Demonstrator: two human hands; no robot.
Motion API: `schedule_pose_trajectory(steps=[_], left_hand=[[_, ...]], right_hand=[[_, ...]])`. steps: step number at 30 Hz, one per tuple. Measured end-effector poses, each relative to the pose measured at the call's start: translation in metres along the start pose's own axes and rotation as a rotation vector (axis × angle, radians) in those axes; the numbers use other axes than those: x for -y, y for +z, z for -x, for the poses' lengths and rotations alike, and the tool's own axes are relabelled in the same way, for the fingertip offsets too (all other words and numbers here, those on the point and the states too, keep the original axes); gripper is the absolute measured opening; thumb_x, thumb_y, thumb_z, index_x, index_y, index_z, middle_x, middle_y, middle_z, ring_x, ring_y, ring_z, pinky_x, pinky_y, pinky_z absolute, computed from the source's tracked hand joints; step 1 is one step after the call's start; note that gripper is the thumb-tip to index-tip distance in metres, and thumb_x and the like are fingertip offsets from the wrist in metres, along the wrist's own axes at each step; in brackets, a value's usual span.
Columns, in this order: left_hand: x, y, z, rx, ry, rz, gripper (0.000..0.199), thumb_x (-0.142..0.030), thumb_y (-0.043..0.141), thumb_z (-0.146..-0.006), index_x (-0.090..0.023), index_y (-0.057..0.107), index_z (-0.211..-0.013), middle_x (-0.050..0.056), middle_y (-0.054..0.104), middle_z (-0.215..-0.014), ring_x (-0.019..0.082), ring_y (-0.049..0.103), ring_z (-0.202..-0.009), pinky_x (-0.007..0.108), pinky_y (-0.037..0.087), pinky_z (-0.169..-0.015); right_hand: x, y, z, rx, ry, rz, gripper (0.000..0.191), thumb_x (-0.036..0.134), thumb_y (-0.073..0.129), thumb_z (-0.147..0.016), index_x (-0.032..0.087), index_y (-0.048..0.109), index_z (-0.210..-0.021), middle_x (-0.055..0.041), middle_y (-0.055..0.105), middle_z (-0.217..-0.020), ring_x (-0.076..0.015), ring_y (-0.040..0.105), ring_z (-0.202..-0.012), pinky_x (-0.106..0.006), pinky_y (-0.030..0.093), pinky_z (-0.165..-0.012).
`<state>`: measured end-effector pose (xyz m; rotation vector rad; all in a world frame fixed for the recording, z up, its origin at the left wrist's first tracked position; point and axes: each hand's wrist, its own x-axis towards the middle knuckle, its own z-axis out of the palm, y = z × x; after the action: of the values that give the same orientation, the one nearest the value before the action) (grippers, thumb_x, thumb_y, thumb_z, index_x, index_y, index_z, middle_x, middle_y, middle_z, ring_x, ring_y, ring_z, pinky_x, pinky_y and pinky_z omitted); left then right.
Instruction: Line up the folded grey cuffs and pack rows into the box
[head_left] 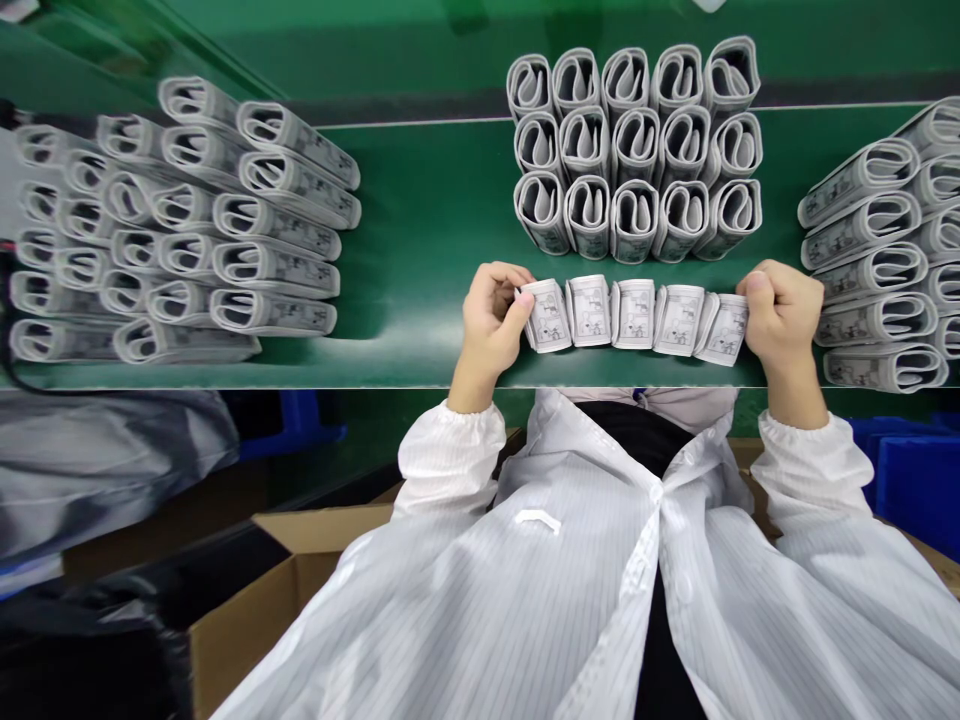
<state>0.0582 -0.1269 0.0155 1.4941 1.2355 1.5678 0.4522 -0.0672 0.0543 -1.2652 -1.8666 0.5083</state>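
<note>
Close to the front edge of the green bench lies a short row of folded printed leaflets (632, 314), whitish with grey line drawings. At its left end, my left hand (495, 315) pinches the outermost leaflet (548, 316) between thumb and fingers. My right hand (781, 310) is closed at the other end, its thumb and curled fingers on the last leaflet (724, 329), which tilts slightly. Just behind the row stands a block of similar folded leaflets (634, 150), stacked in rows with their looped ends facing me.
More folded leaflets (277, 240) are stacked on the left of the green bench (420, 220), and another stack (862, 270) stands at the right. Below the edge are an open cardboard box (247, 620), blue bins (919, 480) and a grey cloth-like cover (112, 460).
</note>
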Motion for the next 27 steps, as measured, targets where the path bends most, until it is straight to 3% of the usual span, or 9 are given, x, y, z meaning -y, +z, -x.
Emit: schedule_pose_trajectory(steps=[11,27], left_hand=[[-0.0033,0.0013,-0.0004,-0.005,-0.03,-0.011,0.052,-0.073,0.086,-0.098,-0.026,0.065,-0.102,0.002,0.066,-0.1,0.016,0.067,-0.09,0.033,0.06,-0.087],[-0.0005,0.0003,-0.0002,0.003,0.006,-0.021,0.048,-0.07,0.085,-0.1,-0.026,0.067,-0.105,0.002,0.068,-0.101,0.016,0.068,-0.09,0.031,0.059,-0.083]], right_hand=[[0.0037,0.0018,-0.0013,-0.009,0.022,0.045,0.076,0.089,0.037,-0.112,0.029,0.038,-0.065,-0.0047,0.047,-0.061,-0.0228,0.045,-0.06,-0.046,0.034,-0.063],[-0.001,0.0022,0.0004,-0.005,0.028,-0.026,0.072,0.082,0.048,-0.113,0.028,0.044,-0.065,-0.0039,0.046,-0.064,-0.0219,0.044,-0.061,-0.045,0.033,-0.065]])
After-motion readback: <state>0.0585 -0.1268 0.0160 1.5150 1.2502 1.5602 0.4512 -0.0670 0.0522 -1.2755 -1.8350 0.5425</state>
